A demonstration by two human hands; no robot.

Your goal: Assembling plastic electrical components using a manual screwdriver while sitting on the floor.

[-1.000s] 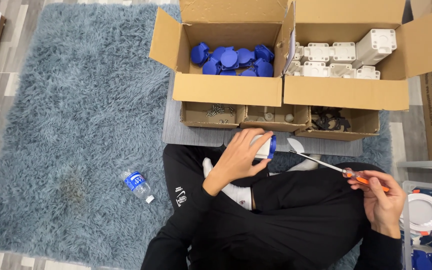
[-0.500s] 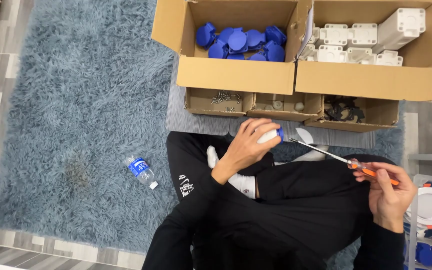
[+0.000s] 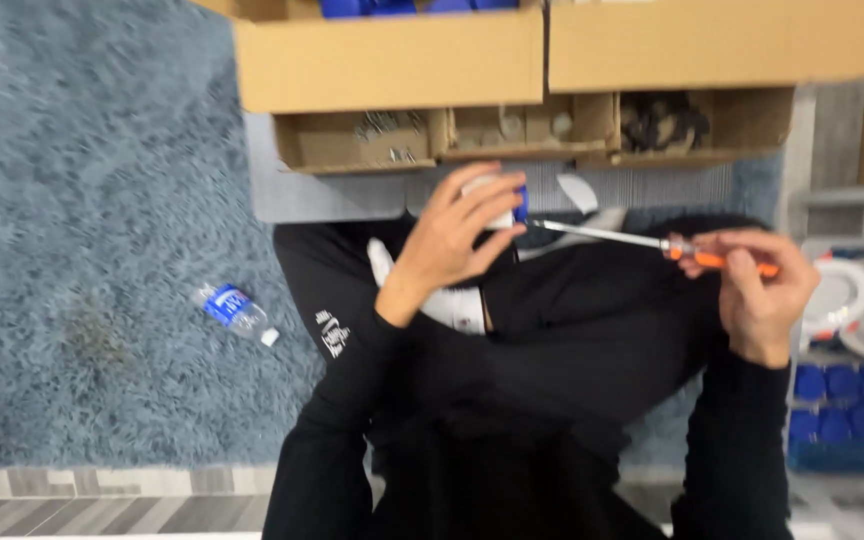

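Lying on its side on the shaggy blue-grey rug (image 3: 82,200) at the left: a small clear water bottle (image 3: 236,312) with a blue label band and a white cap, well apart from both hands. Farther off, at the top, two big brown cardboard boxes: the left box (image 3: 392,62) showing blue round parts over its rim, the right box (image 3: 717,45) plain-fronted. Just nearer, a low cardboard tray (image 3: 532,130) split into three compartments: metal screws in the left one, pale small bits in the middle, dark parts in the right. Near the middle, left hand (image 3: 452,240) clamped around a small white fitting with a blue part (image 3: 512,205), held above the lap. Meeting that fitting from the right, the metal shaft of an orange-handled screwdriver (image 3: 652,242), its handle pinched in the fingers of the right hand (image 3: 762,290). At the far right edge, a clear bin (image 3: 852,330) holding white round pieces above and blue round caps below.
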